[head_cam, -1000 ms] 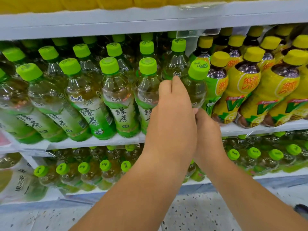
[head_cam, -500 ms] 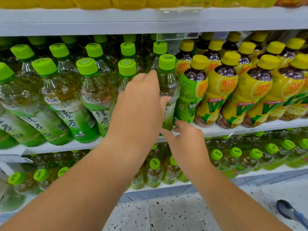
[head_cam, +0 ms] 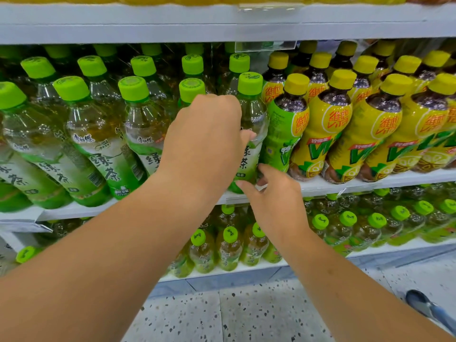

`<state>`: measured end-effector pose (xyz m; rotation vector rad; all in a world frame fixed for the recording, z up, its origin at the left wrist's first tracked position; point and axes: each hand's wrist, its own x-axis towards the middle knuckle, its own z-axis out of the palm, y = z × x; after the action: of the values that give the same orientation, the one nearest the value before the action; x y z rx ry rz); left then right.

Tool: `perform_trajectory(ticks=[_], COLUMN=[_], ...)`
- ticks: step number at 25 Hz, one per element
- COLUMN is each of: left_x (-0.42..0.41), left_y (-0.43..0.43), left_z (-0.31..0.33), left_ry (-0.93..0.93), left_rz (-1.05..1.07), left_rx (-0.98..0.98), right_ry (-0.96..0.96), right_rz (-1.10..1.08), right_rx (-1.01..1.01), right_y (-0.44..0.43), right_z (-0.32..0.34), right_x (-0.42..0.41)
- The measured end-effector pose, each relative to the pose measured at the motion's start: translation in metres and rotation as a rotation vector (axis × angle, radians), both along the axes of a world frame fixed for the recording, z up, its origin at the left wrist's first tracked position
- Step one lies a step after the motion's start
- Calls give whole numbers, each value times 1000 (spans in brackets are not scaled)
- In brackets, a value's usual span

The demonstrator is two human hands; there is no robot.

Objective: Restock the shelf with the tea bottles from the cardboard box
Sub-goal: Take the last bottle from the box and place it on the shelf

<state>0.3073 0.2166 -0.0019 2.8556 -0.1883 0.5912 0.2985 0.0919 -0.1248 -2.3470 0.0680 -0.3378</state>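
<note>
Green tea bottles with green caps fill the left half of the middle shelf (head_cam: 370,185). My left hand (head_cam: 204,141) wraps around the front green tea bottle (head_cam: 251,114) at the right end of that row, thumb on its label. My right hand (head_cam: 274,193) touches the base of the same bottle with its fingertips at the shelf edge. The bottle stands upright, next to the yellow-capped bottles. No cardboard box is in view.
Yellow lemon tea bottles (head_cam: 345,124) stand in rows to the right on the same shelf. More green-capped bottles (head_cam: 229,243) sit on the shelf below. Yellow items line the shelf above. Speckled floor (head_cam: 246,317) lies beneath, with a shoe (head_cam: 424,304) at lower right.
My right hand has dropped from beside the left hand to the bottle's base. My left hand has closed further round the bottle. The view has shifted right.
</note>
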Motion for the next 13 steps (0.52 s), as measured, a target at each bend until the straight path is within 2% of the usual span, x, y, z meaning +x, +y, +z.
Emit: perform_trajectory(ticks=[4, 8, 13], left_x=[-2, 4, 4], left_y=[2, 5, 9], left_z=[-1, -1, -3], left_ry=[-52, -48, -76], left_rz=[-52, -36, -82], left_rx=[11, 37, 10], right_ry=[8, 35, 113], right_rz=[77, 109, 125], right_rx=[71, 11, 75], right_y=[-6, -13, -12], right_z=[1, -2, -1], right_x=[8, 9, 7])
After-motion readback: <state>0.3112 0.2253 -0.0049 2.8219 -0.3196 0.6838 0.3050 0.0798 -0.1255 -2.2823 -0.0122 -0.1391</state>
